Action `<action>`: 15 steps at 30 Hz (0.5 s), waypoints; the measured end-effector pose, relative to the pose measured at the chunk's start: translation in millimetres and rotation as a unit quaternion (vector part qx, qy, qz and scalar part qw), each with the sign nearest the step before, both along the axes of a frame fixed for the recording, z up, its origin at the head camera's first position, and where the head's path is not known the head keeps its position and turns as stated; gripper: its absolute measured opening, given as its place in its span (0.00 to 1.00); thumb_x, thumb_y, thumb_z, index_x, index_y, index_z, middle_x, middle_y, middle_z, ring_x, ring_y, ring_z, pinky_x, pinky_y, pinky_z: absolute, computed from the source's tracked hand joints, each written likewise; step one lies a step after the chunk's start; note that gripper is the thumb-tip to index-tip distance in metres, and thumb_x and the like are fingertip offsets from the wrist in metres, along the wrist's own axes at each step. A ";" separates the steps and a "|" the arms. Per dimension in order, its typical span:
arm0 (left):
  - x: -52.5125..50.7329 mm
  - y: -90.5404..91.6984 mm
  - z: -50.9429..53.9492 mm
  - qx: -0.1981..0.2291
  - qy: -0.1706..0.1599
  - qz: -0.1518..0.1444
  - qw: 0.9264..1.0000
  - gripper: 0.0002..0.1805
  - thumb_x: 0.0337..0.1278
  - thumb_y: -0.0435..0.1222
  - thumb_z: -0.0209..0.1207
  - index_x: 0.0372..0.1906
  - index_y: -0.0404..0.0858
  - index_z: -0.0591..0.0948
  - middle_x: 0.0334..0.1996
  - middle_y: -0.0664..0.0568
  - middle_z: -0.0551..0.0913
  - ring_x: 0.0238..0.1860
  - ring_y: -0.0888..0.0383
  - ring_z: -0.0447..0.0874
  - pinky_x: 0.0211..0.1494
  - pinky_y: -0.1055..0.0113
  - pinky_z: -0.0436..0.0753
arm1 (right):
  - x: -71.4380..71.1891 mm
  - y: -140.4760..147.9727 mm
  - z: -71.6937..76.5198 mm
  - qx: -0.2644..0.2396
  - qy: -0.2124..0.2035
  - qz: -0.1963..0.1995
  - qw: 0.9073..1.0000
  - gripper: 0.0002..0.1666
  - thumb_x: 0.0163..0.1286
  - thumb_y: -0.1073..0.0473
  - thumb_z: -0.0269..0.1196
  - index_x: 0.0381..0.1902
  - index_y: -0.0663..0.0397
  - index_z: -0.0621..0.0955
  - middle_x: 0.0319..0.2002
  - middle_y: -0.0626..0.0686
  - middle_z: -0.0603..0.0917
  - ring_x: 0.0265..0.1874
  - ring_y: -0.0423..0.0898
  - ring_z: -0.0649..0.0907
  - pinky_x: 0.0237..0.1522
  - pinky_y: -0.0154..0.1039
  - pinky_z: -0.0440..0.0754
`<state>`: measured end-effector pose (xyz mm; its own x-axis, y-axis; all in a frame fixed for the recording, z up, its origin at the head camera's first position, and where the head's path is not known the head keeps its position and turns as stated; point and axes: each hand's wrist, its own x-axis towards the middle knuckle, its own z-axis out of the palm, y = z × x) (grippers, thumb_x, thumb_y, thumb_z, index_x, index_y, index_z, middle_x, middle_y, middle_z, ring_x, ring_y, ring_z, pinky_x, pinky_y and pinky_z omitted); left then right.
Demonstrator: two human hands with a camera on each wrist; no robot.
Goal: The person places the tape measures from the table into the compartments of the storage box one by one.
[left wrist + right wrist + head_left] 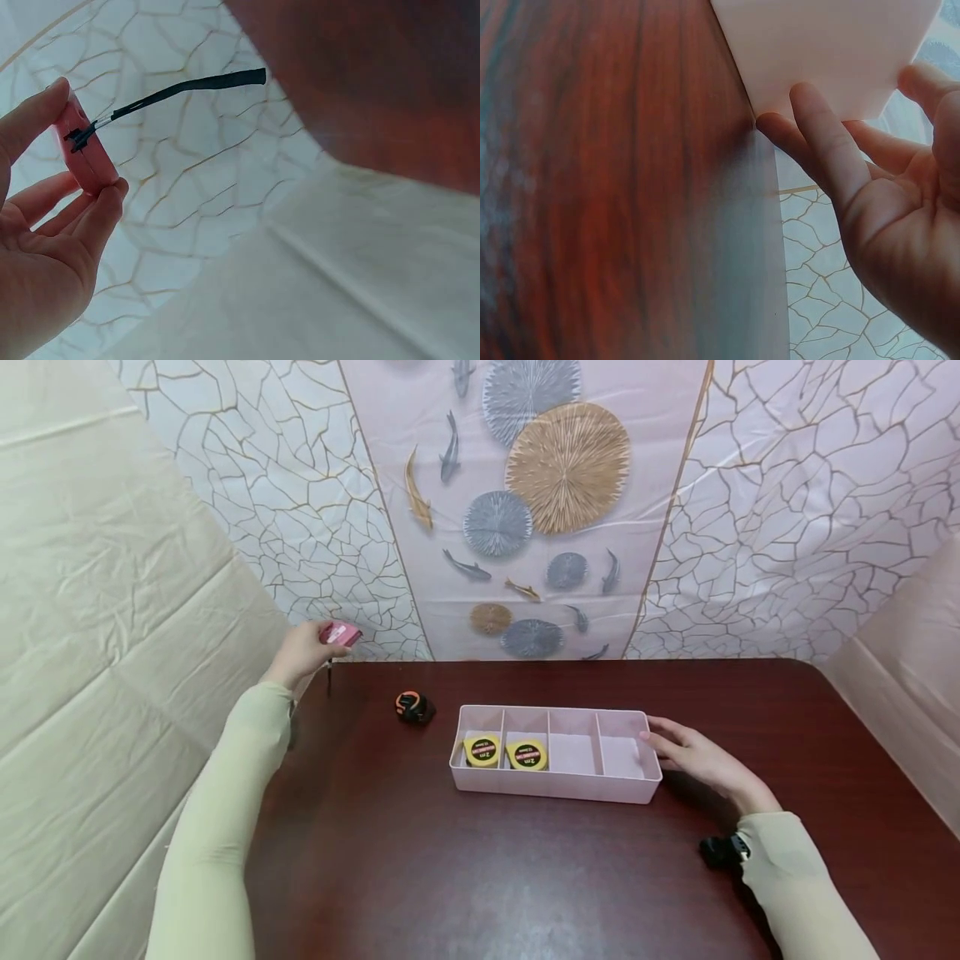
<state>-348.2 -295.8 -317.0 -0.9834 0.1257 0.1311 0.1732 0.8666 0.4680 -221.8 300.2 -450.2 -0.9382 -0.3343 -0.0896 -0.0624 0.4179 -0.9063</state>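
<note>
Above the table's far left corner, my left hand [303, 652] pinches a pink tape measure [343, 633] between thumb and fingers. A black wrist strap [202, 82] dangles from the tape measure's pink casing [94, 161] in the left wrist view. My right hand [705, 762] holds the right end of a pale pink divided box [555, 787], its thumb over the rim and its other fingers against the outside. The right wrist view shows fingers [829, 139] touching the box's end wall [825, 52]. Two yellow tape measures [482, 751] lie in the box's two left compartments, one in each.
A black and orange tape measure [414, 707] lies on the dark wooden table [450, 877], left of the box. Patterned cloth [525, 568] hangs behind the table's far edge. Plain pale cloth [112, 635] slopes along the left side, and more hangs at the right.
</note>
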 end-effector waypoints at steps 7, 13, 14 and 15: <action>-3.6 7.0 35.5 -0.020 0.035 -0.007 0.999 0.35 0.61 0.37 0.65 0.68 0.23 0.69 0.50 0.29 0.80 0.42 0.43 0.76 0.46 0.52 0.74 | 1.0 0.5 0.2 0.004 0.000 -0.003 1.000 0.41 0.81 0.50 0.52 0.76 0.73 0.54 0.70 0.75 0.63 0.59 0.65 0.79 0.54 0.49 0.82; -3.9 12.9 59.5 -0.025 0.049 -0.007 0.998 0.37 0.62 0.39 0.65 0.69 0.23 0.68 0.53 0.28 0.79 0.45 0.41 0.76 0.49 0.49 0.74 | 0.1 0.9 -0.6 -0.001 0.002 0.000 1.000 0.41 0.81 0.50 0.52 0.77 0.72 0.54 0.71 0.75 0.62 0.60 0.64 0.78 0.54 0.48 0.82; -4.3 13.3 63.5 -0.024 0.048 -0.005 0.999 0.38 0.62 0.39 0.65 0.70 0.23 0.67 0.55 0.28 0.79 0.46 0.41 0.76 0.51 0.48 0.74 | -0.1 1.0 -0.8 -0.001 0.002 0.000 1.000 0.41 0.81 0.50 0.52 0.77 0.72 0.54 0.71 0.75 0.62 0.60 0.64 0.78 0.55 0.49 0.82; -4.5 13.8 67.6 -0.025 0.051 -0.004 0.998 0.38 0.62 0.40 0.65 0.71 0.23 0.66 0.56 0.27 0.78 0.46 0.40 0.76 0.52 0.47 0.74 | -0.3 1.0 -0.9 0.000 0.002 0.000 1.000 0.41 0.81 0.50 0.52 0.77 0.72 0.54 0.71 0.75 0.62 0.60 0.64 0.78 0.54 0.48 0.82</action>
<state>-352.7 -282.0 -249.4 -0.9643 0.1429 0.2230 0.2250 0.8864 0.4045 -222.1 301.2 -451.1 -0.9385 -0.3346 -0.0856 -0.0664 0.4182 -0.9059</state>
